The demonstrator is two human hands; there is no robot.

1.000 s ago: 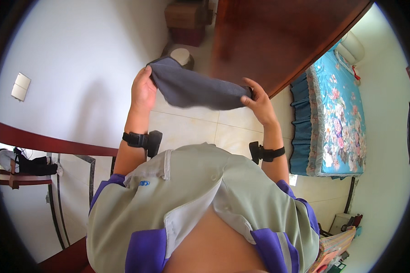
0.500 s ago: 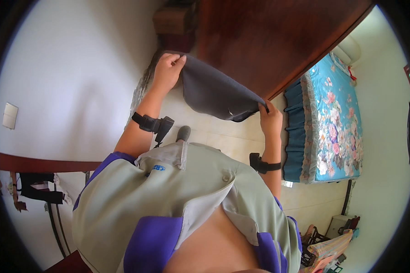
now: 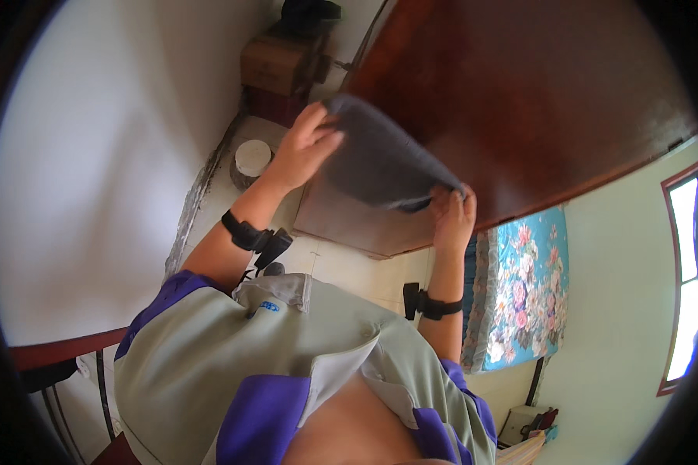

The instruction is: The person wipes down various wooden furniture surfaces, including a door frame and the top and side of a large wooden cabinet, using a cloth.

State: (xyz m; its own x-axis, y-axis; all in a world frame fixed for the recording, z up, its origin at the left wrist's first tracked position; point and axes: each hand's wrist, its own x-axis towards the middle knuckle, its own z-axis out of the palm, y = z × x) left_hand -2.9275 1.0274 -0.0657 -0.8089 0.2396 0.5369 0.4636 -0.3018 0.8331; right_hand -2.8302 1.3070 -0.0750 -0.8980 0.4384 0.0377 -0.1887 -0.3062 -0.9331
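Note:
A dark grey piece of cloth (image 3: pixel 380 159) is stretched between my two hands, slightly smeared by motion. My left hand (image 3: pixel 304 147) pinches its upper left corner, with some fingers spread. The right corner is gripped by my right hand (image 3: pixel 453 218), fingers curled over the edge. The cloth hangs in front of a large reddish-brown wooden panel (image 3: pixel 535 101), its lower edge sagging between the hands. Whether it touches the panel I cannot tell. A black band with a small device sits on each forearm.
A white-topped round container (image 3: pixel 252 158) stands on the floor by the left wall. Behind it, a cardboard box (image 3: pixel 271 66) is stacked on a dark red one. To the right lie a bed with a blue floral cover (image 3: pixel 523 294) and a window (image 3: pixel 686 279).
My view has turned, so the panel fills more of the picture and the window shows. Both hands have shifted slightly downward in view, still with the cloth. My left fingers have spread somewhat.

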